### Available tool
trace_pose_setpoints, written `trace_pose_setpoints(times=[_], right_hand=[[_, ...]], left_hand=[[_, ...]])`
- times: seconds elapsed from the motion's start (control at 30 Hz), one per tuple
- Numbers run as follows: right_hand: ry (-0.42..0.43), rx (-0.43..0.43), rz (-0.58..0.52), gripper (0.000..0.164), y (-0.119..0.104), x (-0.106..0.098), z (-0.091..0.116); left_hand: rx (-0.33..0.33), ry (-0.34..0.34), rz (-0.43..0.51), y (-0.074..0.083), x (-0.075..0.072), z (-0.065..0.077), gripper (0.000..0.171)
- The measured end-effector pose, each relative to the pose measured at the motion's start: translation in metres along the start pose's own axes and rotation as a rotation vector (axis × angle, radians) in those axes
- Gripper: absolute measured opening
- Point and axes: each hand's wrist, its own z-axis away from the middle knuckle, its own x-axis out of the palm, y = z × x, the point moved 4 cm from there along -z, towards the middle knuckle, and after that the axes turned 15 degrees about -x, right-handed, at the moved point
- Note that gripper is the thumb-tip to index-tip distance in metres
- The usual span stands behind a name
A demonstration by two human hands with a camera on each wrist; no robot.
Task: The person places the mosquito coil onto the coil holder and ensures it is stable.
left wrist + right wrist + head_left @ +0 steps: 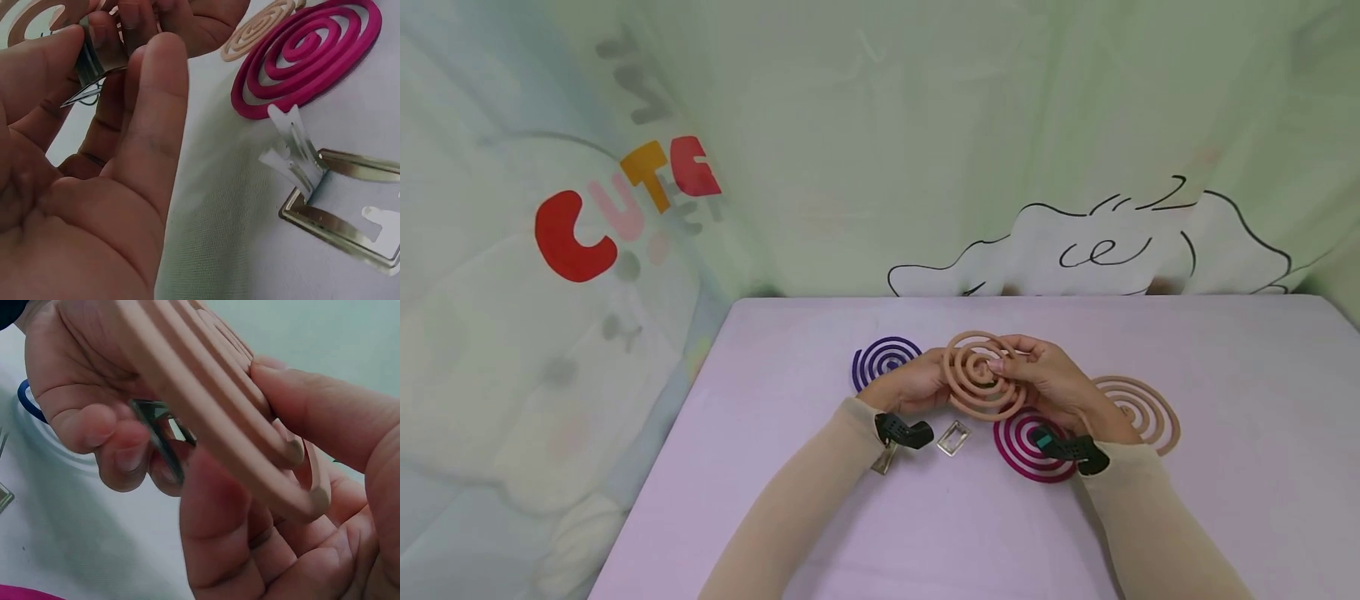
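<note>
Head: right fingers are pinching a tan coil above the worktop; a blue coil is lying at its nine o'clock. Left wrist: left fingers are grasping a stand. Right wrist: the stand is showing at the tan coil's eight o'clock.

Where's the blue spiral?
In the head view, the blue spiral lies on the table, left of the held tan spiral, partly hidden by the left hand.
</note>
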Motion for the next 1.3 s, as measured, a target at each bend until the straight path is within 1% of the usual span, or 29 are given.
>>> trace_pose_setpoints(times=[0.13,0.23,0.47,0.57,0.73,0.83,0.9,1.03,1.13,1.23,1.3], right_hand=[[-0.005,-0.009,-0.021,0.018,0.0003,-0.0017,0.0005],[0.000,-0.014,-0.021,0.018,-0.0004,-0.0013,0.0013],[0.001,-0.017,-0.014,0.018,-0.0006,-0.0005,0.0028],[0.012,-0.018,-0.005,0.018,-0.0005,-0.0009,0.0029],[0.026,-0.023,-0.004,0.018,0.0008,-0.0017,0.0025],[0.023,-0.027,-0.023,0.018,0.0016,-0.0017,0.0023],[0.016,-0.034,-0.033,0.019,0.0017,-0.0018,0.0024],[0.007,-0.058,-0.056,0.021,0.0005,-0.0033,0.0031],[0.011,-0.068,-0.061,0.021,0.0005,-0.0041,0.0033],[0.020,-0.067,-0.051,0.021,0.0019,-0.0040,0.0027],[0.027,-0.068,-0.042,0.021,0.0029,-0.0038,0.0025]], left_hand=[[0.005,0.003,-0.015,0.0028,0.0024,0.0014,0.022],[0.019,0.003,-0.005,0.0034,0.0030,0.0011,0.018],[-0.021,0.019,-0.060,0.0022,0.0017,0.0021,0.031],[-0.020,0.016,-0.067,0.0024,0.0021,0.0012,0.033],[-0.003,0.039,-0.054,0.0029,0.0018,-0.0009,0.029],[-0.005,0.052,-0.042,0.0023,0.0012,-0.0014,0.027],[-0.005,0.049,-0.041,0.0022,0.0014,-0.0011,0.025],[0.010,0.022,-0.019,0.0041,0.0042,0.0006,0.018],[0.019,0.020,-0.004,0.0057,0.0054,0.0017,0.015],[0.014,0.041,-0.007,0.0054,0.0044,0.0019,0.016],[0.010,0.053,-0.013,0.0045,0.0033,0.0013,0.021]])
